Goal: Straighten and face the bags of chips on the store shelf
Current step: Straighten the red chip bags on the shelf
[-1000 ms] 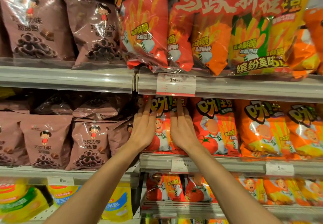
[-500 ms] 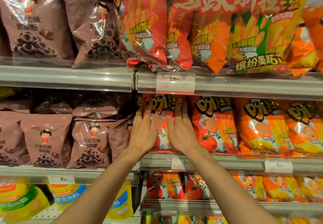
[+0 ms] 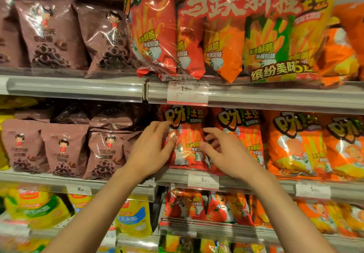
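Red foil caught the light on the tomato-flavour chip bag (image 3: 187, 140), which stood upright at the left end of its row on the middle shelf (image 3: 246, 183), front panel facing out, just above the white price tag (image 3: 203, 181). It stood hard against the neighbouring red chip bag (image 3: 240, 134) on its right, and beyond that came the orange chip bags (image 3: 295, 144); to its left the brown chocolate-ring bags (image 3: 106, 150) slumped in looser stacks. The row looked arranged so each logo showed under the shelf rail (image 3: 275, 99), and this bag seemed to be the one being squared into that line.

Both forearms reached up and forward from the bottom of the view. The left hand (image 3: 151, 150) lay along the bag's left edge, fingers loosely spread, the fingertips touching the foil near the logo and the thumb low against the side. The right hand (image 3: 226, 154) came in at the seam between the two red bags, fingers curled and parted, tips resting at the bag's right edge. Neither hand had closed on anything: the hands bracketed the bag in a wide, open pose, apparently to nudge it rather than lift it. Whether the right fingertips actually pressed into the gap behind the foil could not be told.
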`<move>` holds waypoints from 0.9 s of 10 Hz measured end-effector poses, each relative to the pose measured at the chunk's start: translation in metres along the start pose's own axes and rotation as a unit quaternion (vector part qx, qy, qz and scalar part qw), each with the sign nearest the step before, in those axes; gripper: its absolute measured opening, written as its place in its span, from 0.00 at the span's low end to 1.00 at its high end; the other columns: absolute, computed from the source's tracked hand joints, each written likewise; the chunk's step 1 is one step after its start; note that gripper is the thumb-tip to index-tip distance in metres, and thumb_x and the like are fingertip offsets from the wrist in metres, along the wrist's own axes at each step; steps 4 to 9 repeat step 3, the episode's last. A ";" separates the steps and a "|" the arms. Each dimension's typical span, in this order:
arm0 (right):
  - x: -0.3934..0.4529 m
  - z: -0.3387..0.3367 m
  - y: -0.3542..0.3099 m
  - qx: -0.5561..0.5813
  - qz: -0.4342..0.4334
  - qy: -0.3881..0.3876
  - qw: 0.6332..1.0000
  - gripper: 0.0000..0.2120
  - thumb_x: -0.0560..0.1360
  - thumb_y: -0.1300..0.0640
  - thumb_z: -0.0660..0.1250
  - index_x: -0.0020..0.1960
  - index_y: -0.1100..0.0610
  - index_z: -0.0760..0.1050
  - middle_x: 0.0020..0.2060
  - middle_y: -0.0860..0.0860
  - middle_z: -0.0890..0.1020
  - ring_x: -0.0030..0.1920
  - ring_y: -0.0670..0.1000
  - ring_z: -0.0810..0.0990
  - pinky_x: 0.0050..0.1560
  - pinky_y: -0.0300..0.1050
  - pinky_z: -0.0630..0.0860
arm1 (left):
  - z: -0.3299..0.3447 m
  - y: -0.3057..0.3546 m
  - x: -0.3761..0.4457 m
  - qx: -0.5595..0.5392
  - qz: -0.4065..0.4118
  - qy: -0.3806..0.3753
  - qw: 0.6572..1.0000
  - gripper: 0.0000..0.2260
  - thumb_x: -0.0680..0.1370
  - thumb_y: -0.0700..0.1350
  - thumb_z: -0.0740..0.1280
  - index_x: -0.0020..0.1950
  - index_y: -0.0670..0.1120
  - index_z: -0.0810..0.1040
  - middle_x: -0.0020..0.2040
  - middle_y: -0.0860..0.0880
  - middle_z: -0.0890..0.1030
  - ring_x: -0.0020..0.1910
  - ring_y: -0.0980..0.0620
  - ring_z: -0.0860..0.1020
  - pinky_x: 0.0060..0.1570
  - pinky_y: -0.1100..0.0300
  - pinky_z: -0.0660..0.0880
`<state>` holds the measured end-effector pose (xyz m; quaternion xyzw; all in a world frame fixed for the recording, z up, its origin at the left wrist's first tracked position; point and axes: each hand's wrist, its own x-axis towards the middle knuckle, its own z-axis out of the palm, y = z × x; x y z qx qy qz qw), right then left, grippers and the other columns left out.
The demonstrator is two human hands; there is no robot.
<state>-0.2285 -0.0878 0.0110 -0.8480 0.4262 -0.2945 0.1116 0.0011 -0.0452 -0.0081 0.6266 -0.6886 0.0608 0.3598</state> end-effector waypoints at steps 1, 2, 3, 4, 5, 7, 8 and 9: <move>-0.011 -0.004 0.007 -0.012 -0.008 0.020 1.000 0.24 0.79 0.42 0.62 0.72 0.49 0.69 0.53 0.42 0.79 0.49 0.42 0.77 0.54 0.44 0.77 | -0.004 0.014 -0.012 0.014 0.011 -0.037 0.999 0.21 0.82 0.56 0.61 0.75 0.55 0.67 0.65 0.52 0.77 0.61 0.51 0.78 0.58 0.50 0.76; -0.021 -0.007 0.012 -0.013 -0.001 0.017 1.000 0.22 0.79 0.42 0.61 0.71 0.48 0.69 0.48 0.40 0.78 0.48 0.42 0.77 0.51 0.44 0.77 | -0.008 0.027 -0.019 0.025 0.012 -0.054 0.998 0.22 0.81 0.55 0.64 0.75 0.56 0.67 0.62 0.54 0.80 0.59 0.50 0.79 0.56 0.51 0.76; -0.033 -0.009 0.015 -0.005 0.007 0.027 1.000 0.22 0.80 0.43 0.61 0.71 0.49 0.70 0.46 0.40 0.78 0.45 0.41 0.77 0.50 0.45 0.77 | -0.015 0.033 -0.024 0.040 0.027 -0.064 0.997 0.22 0.81 0.55 0.64 0.74 0.54 0.67 0.58 0.55 0.82 0.54 0.50 0.80 0.52 0.52 0.76; -0.033 -0.009 0.015 -0.005 0.007 0.027 1.000 0.22 0.80 0.43 0.61 0.71 0.49 0.70 0.46 0.40 0.78 0.45 0.41 0.77 0.50 0.45 0.77 | -0.015 0.033 -0.024 0.040 0.027 -0.064 0.997 0.22 0.81 0.55 0.64 0.74 0.54 0.67 0.58 0.55 0.82 0.54 0.50 0.80 0.52 0.52 0.76; -0.033 -0.009 0.015 -0.005 0.007 0.027 1.000 0.22 0.80 0.43 0.61 0.71 0.49 0.70 0.46 0.40 0.78 0.45 0.41 0.77 0.50 0.45 0.77 | -0.015 0.033 -0.024 0.040 0.027 -0.064 0.997 0.22 0.81 0.55 0.64 0.74 0.54 0.67 0.58 0.55 0.82 0.54 0.50 0.80 0.52 0.52 0.76; -0.033 -0.009 0.015 -0.005 0.007 0.027 1.000 0.22 0.80 0.43 0.61 0.71 0.49 0.70 0.46 0.40 0.78 0.45 0.41 0.77 0.50 0.45 0.77 | -0.015 0.033 -0.024 0.040 0.027 -0.064 0.997 0.22 0.81 0.55 0.64 0.74 0.54 0.67 0.58 0.55 0.82 0.54 0.50 0.80 0.52 0.52 0.76; -0.033 -0.009 0.015 -0.005 0.007 0.027 1.000 0.22 0.80 0.43 0.61 0.71 0.49 0.70 0.46 0.40 0.78 0.45 0.41 0.77 0.50 0.45 0.77 | -0.015 0.033 -0.024 0.040 0.027 -0.064 0.997 0.22 0.81 0.55 0.64 0.74 0.54 0.67 0.58 0.55 0.82 0.54 0.50 0.80 0.52 0.52 0.76; -0.033 -0.009 0.015 -0.005 0.007 0.027 1.000 0.22 0.80 0.43 0.61 0.71 0.49 0.70 0.46 0.40 0.78 0.45 0.41 0.77 0.50 0.45 0.77 | -0.015 0.033 -0.024 0.040 0.027 -0.064 0.997 0.22 0.81 0.55 0.64 0.74 0.54 0.67 0.58 0.55 0.82 0.54 0.50 0.80 0.52 0.52 0.76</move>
